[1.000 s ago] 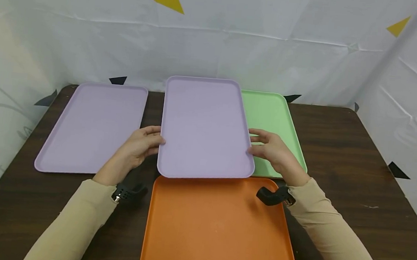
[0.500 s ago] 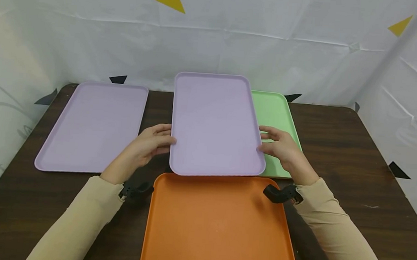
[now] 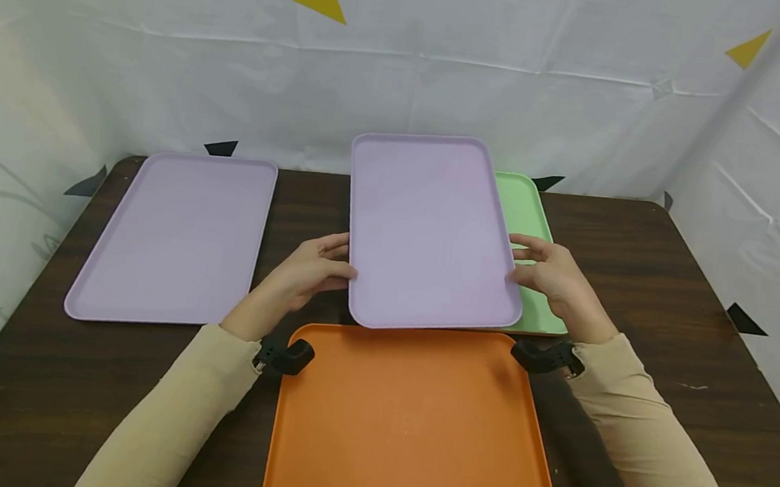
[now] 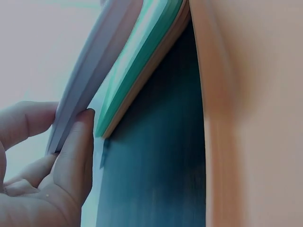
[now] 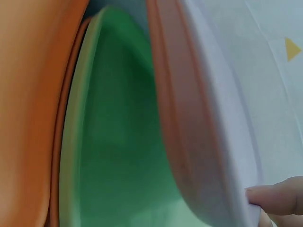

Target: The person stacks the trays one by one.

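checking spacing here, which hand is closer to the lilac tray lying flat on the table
Left. The left hand grips the raised lilac tray just right of the flat lilac tray; the right hand is beyond the raised tray, over the green tray.

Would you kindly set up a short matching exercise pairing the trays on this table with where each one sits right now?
Things:
1. held lilac tray
2. second lilac tray
3. green tray
4. orange tray

Places:
A. nearest the person, flat on the table
B. lifted, gripped by the left hand and right hand
C. flat at the table's left side
D. partly hidden beneath the raised tray

Pairs: 1-B, 2-C, 3-D, 4-A
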